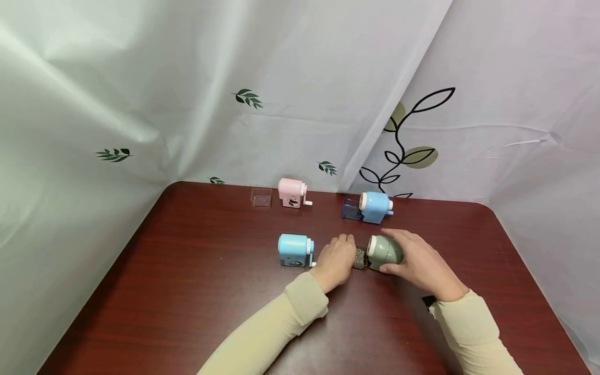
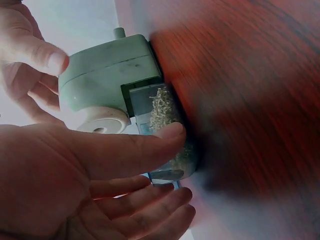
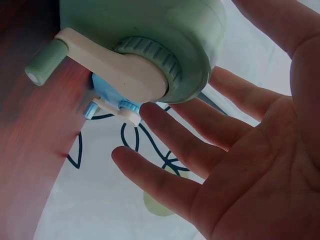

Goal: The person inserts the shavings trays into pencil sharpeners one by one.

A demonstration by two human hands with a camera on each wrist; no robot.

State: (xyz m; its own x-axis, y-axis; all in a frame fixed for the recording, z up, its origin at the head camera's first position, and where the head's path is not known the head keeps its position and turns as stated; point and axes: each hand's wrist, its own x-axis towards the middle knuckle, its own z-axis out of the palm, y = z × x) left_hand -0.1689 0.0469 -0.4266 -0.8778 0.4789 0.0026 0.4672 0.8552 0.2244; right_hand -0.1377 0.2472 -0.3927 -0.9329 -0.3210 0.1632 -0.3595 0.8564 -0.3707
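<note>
A green crank pencil sharpener (image 1: 388, 251) stands on the table, its cream round front facing left. My right hand (image 1: 422, 265) grips its body, thumb on the near side and fingers on the far side. The crank (image 3: 110, 70) shows at its back in the right wrist view. A clear drawer (image 2: 159, 107) full of pencil shavings sticks partly out of the sharpener's front. With thumb and fingers, my left hand (image 1: 335, 260) pinches the drawer's outer end. Part of the drawer is hidden behind the left hand in the head view.
A light-blue sharpener (image 1: 292, 250) stands just left of the left hand. Behind are a pink sharpener (image 1: 290, 193) beside a clear drawer (image 1: 261, 198), and a blue sharpener (image 1: 376, 208) with a dark drawer (image 1: 351, 209) at its front. A white curtain (image 1: 290, 78) hangs behind the table.
</note>
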